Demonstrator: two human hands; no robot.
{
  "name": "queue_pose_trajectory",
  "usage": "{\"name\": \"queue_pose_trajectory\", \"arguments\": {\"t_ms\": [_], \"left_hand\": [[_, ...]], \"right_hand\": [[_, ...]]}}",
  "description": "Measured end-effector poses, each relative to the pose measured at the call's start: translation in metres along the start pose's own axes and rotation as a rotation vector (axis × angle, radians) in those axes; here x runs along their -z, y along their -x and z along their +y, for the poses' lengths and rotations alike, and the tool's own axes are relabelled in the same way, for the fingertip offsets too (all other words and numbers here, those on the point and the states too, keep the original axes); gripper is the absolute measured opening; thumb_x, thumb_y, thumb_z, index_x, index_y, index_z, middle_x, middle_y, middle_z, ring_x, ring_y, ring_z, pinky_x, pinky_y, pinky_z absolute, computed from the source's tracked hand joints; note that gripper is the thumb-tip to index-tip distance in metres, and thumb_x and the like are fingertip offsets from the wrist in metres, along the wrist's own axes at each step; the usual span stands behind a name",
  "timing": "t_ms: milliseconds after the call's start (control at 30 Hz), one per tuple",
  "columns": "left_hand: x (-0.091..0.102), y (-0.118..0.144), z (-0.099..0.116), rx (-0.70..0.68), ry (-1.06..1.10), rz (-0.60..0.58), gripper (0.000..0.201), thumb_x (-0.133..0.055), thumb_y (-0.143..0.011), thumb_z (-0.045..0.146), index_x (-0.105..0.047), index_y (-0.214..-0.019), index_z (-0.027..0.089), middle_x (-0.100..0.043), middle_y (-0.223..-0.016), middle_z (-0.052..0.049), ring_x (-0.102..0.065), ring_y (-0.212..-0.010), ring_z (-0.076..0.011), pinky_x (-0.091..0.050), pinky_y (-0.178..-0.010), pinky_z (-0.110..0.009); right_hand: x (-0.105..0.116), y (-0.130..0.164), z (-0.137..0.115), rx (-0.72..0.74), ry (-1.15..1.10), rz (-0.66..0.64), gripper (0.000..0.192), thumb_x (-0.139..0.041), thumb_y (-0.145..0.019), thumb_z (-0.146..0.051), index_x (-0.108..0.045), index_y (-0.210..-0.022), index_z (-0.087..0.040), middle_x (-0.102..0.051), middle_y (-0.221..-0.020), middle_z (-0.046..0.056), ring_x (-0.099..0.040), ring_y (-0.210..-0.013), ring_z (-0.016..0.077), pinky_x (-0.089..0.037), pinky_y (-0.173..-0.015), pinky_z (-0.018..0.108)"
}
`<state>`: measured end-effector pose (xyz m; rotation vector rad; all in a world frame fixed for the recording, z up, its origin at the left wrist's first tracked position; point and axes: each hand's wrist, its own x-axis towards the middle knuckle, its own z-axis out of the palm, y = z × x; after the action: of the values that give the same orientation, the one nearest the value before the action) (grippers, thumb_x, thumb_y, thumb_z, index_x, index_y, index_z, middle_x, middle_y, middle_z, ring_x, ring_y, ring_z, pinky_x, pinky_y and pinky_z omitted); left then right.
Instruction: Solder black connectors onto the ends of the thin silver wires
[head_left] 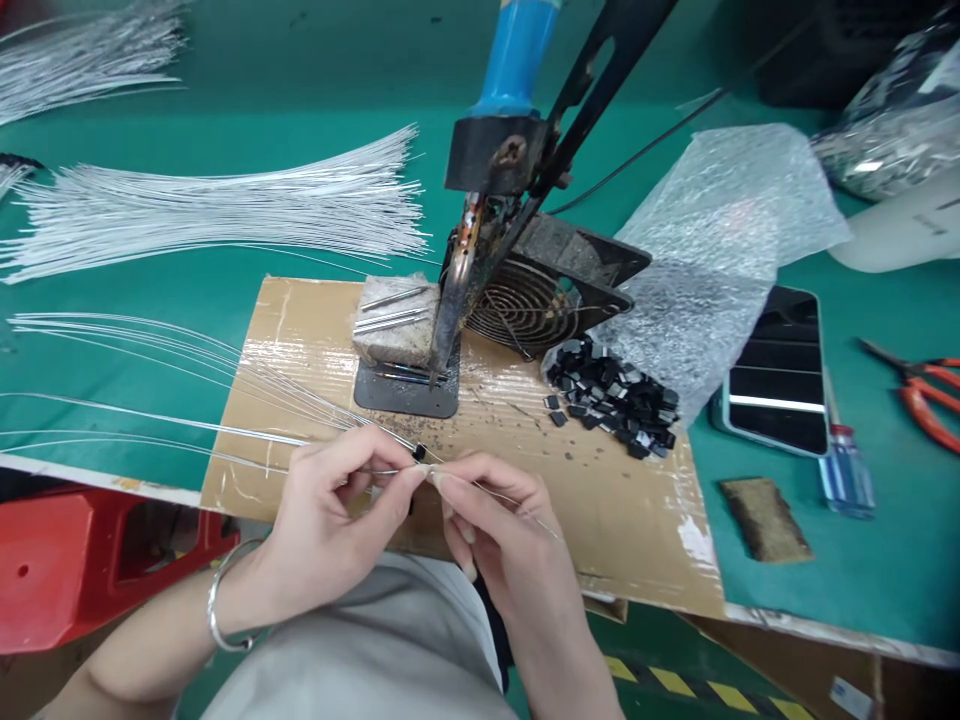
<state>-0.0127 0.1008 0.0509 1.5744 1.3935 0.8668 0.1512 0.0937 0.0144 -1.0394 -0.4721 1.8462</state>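
Head view, landmark: the brown cardboard sheet (465, 450) lies on the green tabletop (225, 150), and every place below is told from it.
Left hand (330, 520): it sits at the near edge of the cardboard sheet, a bit left of the middle. Its fingers (401, 480) are pinched on a thin white wire (225, 432). A silver bangle (217, 610) is on this wrist.
Right hand (499, 530): it sits at the same near edge, just right of the left hand. Its fingers (442, 478) are pinched too, and they meet the left fingertips.
Small black part (419, 452): it is right at the spot where both hands' fingertips meet, above the near edge of the sheet. I cannot tell which hand grips it.
How the wire lies: its long way runs left to right. It goes far off the left side of the sheet, and a short end pokes out past the right hand.
Which hand is nearer: both touch at the part, so neither is nearer.
Loose wires (150, 350): more of them fan out across the left side of the sheet.
Soldering iron (487, 180): it stands on a stand at the far middle of the sheet.
Black parts pile (615, 395): it lies on the right half of the sheet.
Wire bundle (225, 210): it lies on the tabletop beyond the far left corner.
Phone (780, 370): it lies off the right side.
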Motion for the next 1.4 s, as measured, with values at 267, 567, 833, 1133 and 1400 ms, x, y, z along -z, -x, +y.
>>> {"name": "queue_pose_trajectory", "arguments": {"t_ms": [267, 567, 833, 1133, 1400], "left_hand": [[-0.006, 0.008, -0.008, 0.027, 0.029, 0.049, 0.014, -0.064, -0.099, 0.024, -0.067, -0.086, 0.020, -0.067, -0.072, -0.001, -0.057, -0.060, -0.0124, -0.043, -0.054, -0.025], [-0.015, 0.009, -0.010, 0.042, 0.126, 0.110, 0.014, -0.064, -0.100, 0.024, -0.065, -0.086, 0.020, -0.064, -0.067, 0.001, -0.056, -0.056, -0.0112, -0.041, -0.050, -0.023], [-0.007, 0.003, -0.007, 0.100, 0.128, 0.096, 0.011, -0.067, -0.096, 0.024, -0.069, -0.087, 0.019, -0.066, -0.067, 0.000, -0.054, -0.054, -0.0105, -0.040, -0.048, -0.022], [0.006, -0.005, -0.003, 0.127, 0.092, 0.086, 0.007, -0.070, -0.092, 0.023, -0.074, -0.089, 0.019, -0.070, -0.075, -0.002, -0.058, -0.060, -0.0126, -0.040, -0.051, -0.024], [0.008, -0.007, 0.002, 0.143, 0.114, 0.088, 0.007, -0.070, -0.090, 0.022, -0.075, -0.085, 0.019, -0.070, -0.072, -0.001, -0.053, -0.057, -0.0114, -0.038, -0.049, -0.023]], "right_hand": [[-0.010, 0.004, 0.009, 0.044, -0.081, 0.058, 0.012, -0.087, -0.077, -0.035, -0.085, -0.077, -0.024, -0.053, -0.052, -0.006, -0.039, -0.037, 0.0029, -0.036, -0.032, 0.013], [-0.018, 0.006, 0.019, 0.106, -0.123, 0.127, 0.015, -0.087, -0.079, -0.039, -0.084, -0.077, -0.025, -0.053, -0.052, -0.006, -0.039, -0.036, 0.0027, -0.037, -0.032, 0.013], [0.000, 0.004, 0.012, 0.221, 0.071, 0.138, 0.018, -0.082, -0.084, -0.042, -0.086, -0.089, -0.024, -0.071, -0.073, 0.001, -0.058, -0.045, 0.0101, -0.050, -0.039, 0.023], [0.075, -0.021, -0.041, 0.849, 1.471, 0.690, 0.018, -0.079, -0.089, -0.034, -0.080, -0.092, -0.016, -0.071, -0.076, 0.002, -0.064, -0.062, 0.0155, -0.054, -0.063, 0.030], [0.081, -0.024, -0.039, 0.966, 1.721, 0.648, 0.022, -0.062, -0.101, -0.028, -0.075, -0.091, -0.014, -0.070, -0.073, 0.003, -0.063, -0.060, 0.0152, -0.047, -0.059, 0.028]]}}
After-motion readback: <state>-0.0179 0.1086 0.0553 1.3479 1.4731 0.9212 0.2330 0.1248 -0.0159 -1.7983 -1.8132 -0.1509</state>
